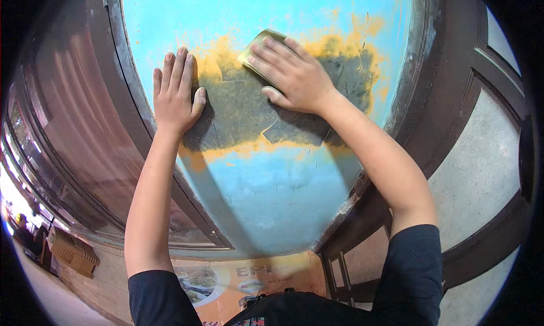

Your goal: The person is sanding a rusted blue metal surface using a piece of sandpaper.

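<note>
A painted wall panel [263,185] in light blue stands before me between dark frames. Across its middle runs a worn dark grey patch [238,109] with orange-yellow edges, and cracked or torn outlines show in it. My left hand [176,92] lies flat against the panel at the patch's left end, holding nothing, with its thumb spread. Under the fingers of my right hand [293,73] is a yellowish sheet that looks like sandpaper [255,45], pressed to the upper edge of the patch. Its far edge sticks out beyond the fingertips; the rest is hidden.
A dark wooden door frame with pale panels [476,164] rises at the right. On the left is a brown-framed glass pane [93,113]. An orange printed banner [272,275] bearing writing lies below. A brown slatted object [72,249] and a seated person [25,234] are at far left.
</note>
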Demonstrator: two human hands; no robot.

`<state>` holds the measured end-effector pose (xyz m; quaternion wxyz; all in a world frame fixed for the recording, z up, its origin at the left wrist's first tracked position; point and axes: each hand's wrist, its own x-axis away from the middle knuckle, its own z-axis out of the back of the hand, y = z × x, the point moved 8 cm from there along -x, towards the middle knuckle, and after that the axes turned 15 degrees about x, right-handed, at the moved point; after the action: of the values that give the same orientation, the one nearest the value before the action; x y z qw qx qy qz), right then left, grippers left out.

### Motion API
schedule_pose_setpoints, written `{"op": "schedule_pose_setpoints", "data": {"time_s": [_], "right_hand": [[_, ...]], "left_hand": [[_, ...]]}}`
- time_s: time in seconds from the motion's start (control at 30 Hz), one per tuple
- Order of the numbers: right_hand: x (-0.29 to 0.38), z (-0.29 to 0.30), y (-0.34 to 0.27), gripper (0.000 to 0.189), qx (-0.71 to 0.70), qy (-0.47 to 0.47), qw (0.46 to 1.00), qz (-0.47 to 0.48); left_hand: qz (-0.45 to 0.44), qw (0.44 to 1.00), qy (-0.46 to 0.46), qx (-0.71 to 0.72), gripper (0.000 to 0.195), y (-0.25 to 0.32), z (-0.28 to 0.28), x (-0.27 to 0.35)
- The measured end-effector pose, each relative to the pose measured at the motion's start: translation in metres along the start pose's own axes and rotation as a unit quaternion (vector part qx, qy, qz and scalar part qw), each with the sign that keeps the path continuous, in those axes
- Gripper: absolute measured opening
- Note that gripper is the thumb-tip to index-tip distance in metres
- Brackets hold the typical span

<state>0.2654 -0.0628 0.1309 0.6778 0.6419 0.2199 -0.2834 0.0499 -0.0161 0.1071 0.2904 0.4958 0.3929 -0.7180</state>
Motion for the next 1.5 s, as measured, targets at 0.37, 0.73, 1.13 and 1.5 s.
{"op": "schedule_pose_setpoints", "data": {"time_s": [0.37, 0.73, 1.13, 1.5], "right_hand": [[-0.006, 0.01, 0.004, 0.059, 0.013, 0.006, 1.0, -0.007], [-0.015, 0.011, -0.014, 0.056, -0.007, 0.015, 1.0, 0.014], [-0.02, 0.024, 0.007, 0.052, 0.038, 0.032, 0.998, -0.044], [-0.012, 0.023, 0.004, 0.05, 0.025, 0.043, 0.999, -0.007]], "left_hand": [[0.009, 1.0, 0.007, 0.005, 0.069, -0.004, 0.005, 0.002], [0.013, 1.0, 0.003, 0.008, 0.072, -0.016, 0.011, 0.007], [0.011, 1.0, 0.004, -0.001, 0.068, -0.009, 0.018, 0.006], [0.003, 1.0, 0.005, -0.006, 0.066, 0.006, 0.018, 0.005]]}}
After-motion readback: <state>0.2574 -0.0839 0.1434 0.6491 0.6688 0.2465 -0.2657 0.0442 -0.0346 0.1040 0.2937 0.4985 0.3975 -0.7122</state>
